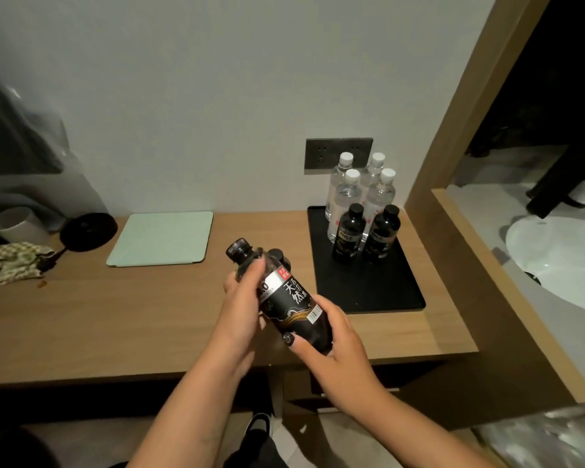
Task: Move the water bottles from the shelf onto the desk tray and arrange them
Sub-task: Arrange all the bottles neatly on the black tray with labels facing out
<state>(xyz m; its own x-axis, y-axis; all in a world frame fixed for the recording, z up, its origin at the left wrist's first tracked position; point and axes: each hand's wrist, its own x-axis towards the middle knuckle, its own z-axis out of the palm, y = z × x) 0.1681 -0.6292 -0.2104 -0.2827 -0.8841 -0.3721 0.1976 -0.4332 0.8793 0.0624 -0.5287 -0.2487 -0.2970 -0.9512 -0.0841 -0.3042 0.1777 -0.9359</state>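
Both hands grip one black-labelled plastic water bottle (286, 295), tilted above the wooden desk (149, 315): left hand (240, 309) round its neck end, right hand (331, 336) round its base. Black rectangular tray (368, 285) just beside, holding four clear bottles (348, 194) and two dark bottles (348, 234)

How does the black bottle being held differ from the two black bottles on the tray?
The held black bottle is tilted above the desk, gripped by the left hand and right hand; the two black bottles on the tray stand upright, untouched. It looks larger, being nearer the camera. All share black caps and dark labels.
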